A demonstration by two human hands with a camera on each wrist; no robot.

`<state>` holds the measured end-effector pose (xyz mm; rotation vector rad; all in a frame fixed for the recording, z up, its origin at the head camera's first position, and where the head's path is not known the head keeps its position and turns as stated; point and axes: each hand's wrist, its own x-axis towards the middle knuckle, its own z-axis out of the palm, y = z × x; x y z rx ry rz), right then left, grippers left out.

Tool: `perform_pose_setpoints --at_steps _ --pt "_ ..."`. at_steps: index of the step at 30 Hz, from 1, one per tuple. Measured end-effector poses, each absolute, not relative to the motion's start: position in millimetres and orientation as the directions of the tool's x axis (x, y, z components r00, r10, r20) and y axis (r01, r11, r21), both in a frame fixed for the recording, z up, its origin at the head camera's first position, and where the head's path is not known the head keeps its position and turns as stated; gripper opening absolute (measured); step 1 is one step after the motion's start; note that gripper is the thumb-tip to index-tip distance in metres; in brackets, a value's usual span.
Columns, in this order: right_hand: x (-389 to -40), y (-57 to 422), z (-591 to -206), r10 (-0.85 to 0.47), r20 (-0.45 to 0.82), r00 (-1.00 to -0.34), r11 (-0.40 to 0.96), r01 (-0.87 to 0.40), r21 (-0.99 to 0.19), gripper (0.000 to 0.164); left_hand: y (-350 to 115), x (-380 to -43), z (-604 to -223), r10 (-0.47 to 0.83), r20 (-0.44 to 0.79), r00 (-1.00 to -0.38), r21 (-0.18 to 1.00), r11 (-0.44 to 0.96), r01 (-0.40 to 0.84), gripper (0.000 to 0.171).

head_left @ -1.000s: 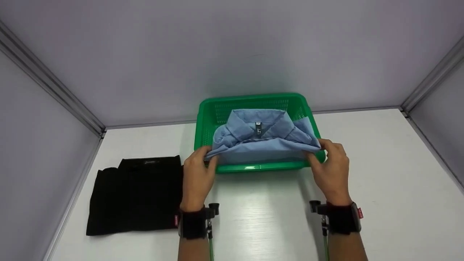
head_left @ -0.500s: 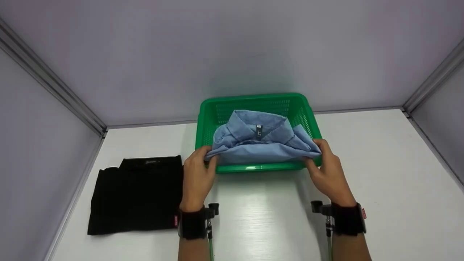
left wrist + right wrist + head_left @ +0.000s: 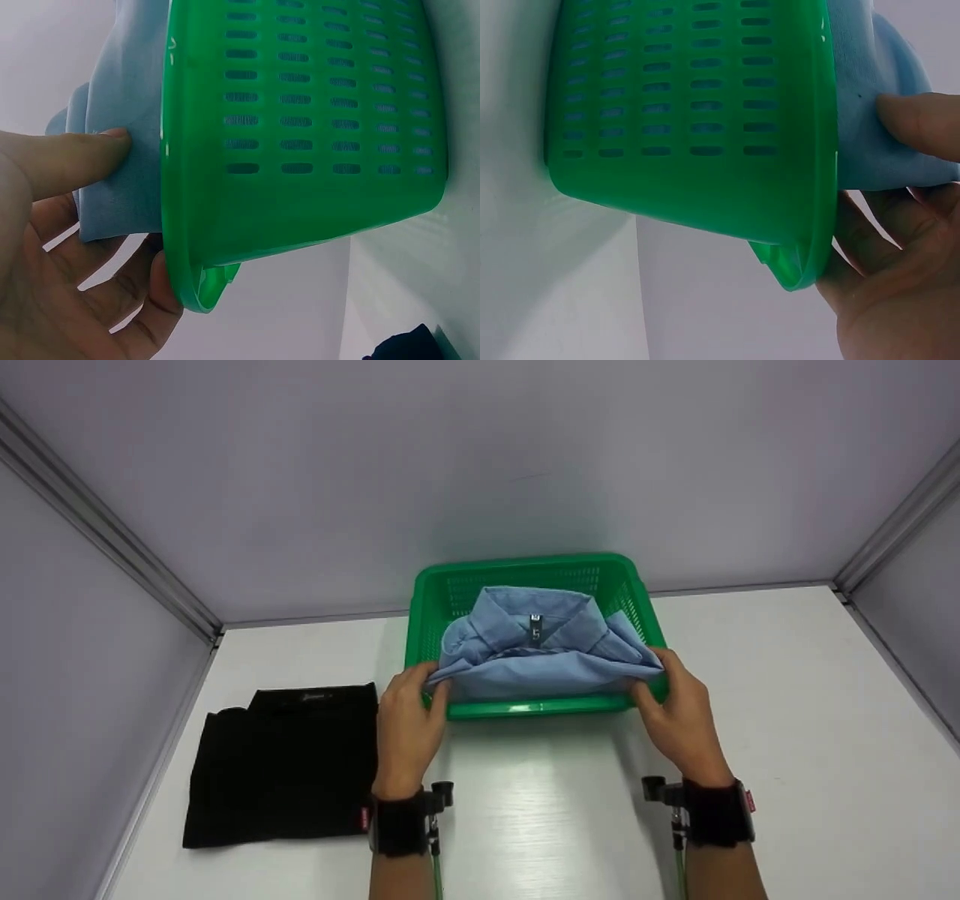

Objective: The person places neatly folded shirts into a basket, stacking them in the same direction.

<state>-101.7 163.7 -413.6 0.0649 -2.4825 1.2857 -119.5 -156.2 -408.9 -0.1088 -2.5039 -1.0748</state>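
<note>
A folded light-blue collared shirt (image 3: 540,671) lies in a green slotted plastic basket (image 3: 536,706), its collar and dark neck label facing up. My left hand (image 3: 409,724) pinches the shirt's near left corner between thumb and fingers. At the near right corner my right hand (image 3: 682,720) pinches the cloth the same way. In the left wrist view the thumb presses on the shirt (image 3: 124,180) above the basket rim, and a fingertip meets the rim. The right wrist view has the shirt (image 3: 862,112) standing above the basket (image 3: 705,180), with the thumb on it.
A folded black garment (image 3: 285,769) with a collar lies on the white table (image 3: 540,810), left of the basket. Grey panels (image 3: 480,472) enclose the table at the back and both sides. The basket stands near the back panel.
My right hand has shifted slightly and its wrist has turned a little outward. The shirt's right side has sunk a bit lower. The left hand stays almost still.
</note>
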Motion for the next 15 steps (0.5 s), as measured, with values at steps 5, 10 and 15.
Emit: perform_pose_setpoints --at_steps 5,10,15 --pt "-101.0 162.9 -412.7 0.095 0.291 -0.952 0.583 -0.183 -0.792 0.039 -156.8 -119.3 -408.1 -0.094 0.391 -0.916 0.680 0.700 0.219 0.028" --pt "-100.5 162.2 -412.7 0.079 0.277 -0.958 0.581 -0.182 -0.793 0.040 -157.3 -119.9 -407.4 -0.095 0.391 -0.915 0.684 0.695 0.221 0.028" --pt "-100.8 162.2 -412.8 0.094 0.298 -0.950 0.586 -0.189 -0.788 0.040 -157.8 -119.4 -407.4 -0.088 0.405 -0.910 0.690 0.683 0.241 0.029"
